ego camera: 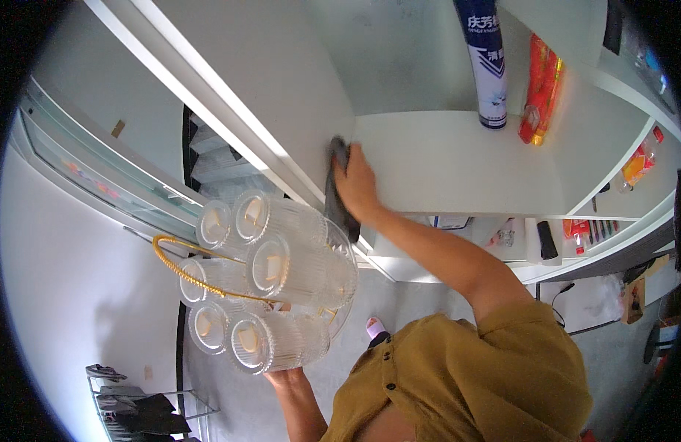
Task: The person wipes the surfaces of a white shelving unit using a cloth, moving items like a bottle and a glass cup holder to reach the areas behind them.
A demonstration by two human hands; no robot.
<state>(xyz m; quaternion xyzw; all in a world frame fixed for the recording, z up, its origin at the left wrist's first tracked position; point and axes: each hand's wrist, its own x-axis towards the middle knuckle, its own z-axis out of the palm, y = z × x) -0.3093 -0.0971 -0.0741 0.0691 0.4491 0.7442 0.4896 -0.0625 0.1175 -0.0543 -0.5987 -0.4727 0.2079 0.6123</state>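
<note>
My right hand (356, 185) is closed on a dark grey cloth (340, 204), which touches the side wall of a white cabinet compartment (451, 166) near its front edge. At the left, my left hand (285, 375) bears a clear glass tray (346, 243) with a twisted gold handle (191, 282); most of that hand is hidden behind the glassware. Several clear ribbed glasses (302, 271) are on this carrier, their round ends towards the camera.
A blue and white spray can (488, 72) and red and gold packages (541, 94) stand inside the compartment. An orange drink bottle (642, 160) lies in the side compartment. Lower shelves hold small items. A clothes rack (191, 403) stands at the lower left, beyond the grey floor (235, 381).
</note>
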